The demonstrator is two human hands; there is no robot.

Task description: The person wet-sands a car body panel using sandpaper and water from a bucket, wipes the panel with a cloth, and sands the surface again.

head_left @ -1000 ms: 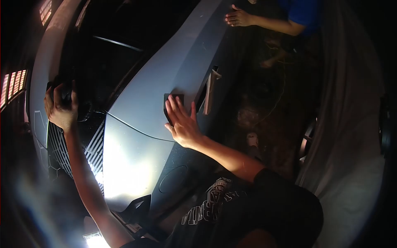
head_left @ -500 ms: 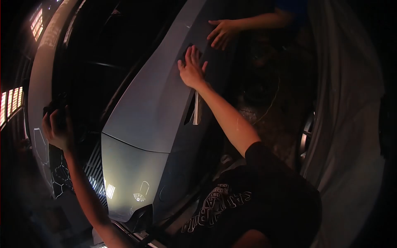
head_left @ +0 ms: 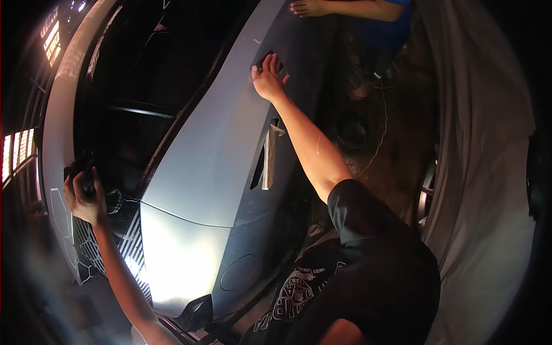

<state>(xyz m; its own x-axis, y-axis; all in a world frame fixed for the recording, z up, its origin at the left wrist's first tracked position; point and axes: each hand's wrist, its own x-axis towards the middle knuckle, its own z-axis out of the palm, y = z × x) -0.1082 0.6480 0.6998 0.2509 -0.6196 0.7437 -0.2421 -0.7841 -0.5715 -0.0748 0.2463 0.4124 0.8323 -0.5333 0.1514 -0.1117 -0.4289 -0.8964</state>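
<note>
My right hand (head_left: pixel 268 77) presses a dark flat block (head_left: pixel 272 59) against a grey vehicle body panel (head_left: pixel 198 138), its fingers over the block. Below my wrist, the panel has a dark slot with a pale strip (head_left: pixel 269 155) in it. At the far left, my left hand (head_left: pixel 85 198) is raised with its fingers curled round a black object (head_left: pixel 86 170), whose kind I cannot make out. A bright patch of light falls on the panel's near end.
A co-worker's hand (head_left: pixel 309 7) rests by the panel's far end; the blue clothing (head_left: pixel 391 26) is at the top. On the dark floor, a thin cable (head_left: pixel 384 123) runs past a round dark container (head_left: pixel 352 131). A grey sheet (head_left: pixel 477 172) hangs along the right.
The light on the panel has grown much brighter. My right hand and the block have shifted slightly, showing more of the block. The co-worker's hand has moved up toward the top edge.
</note>
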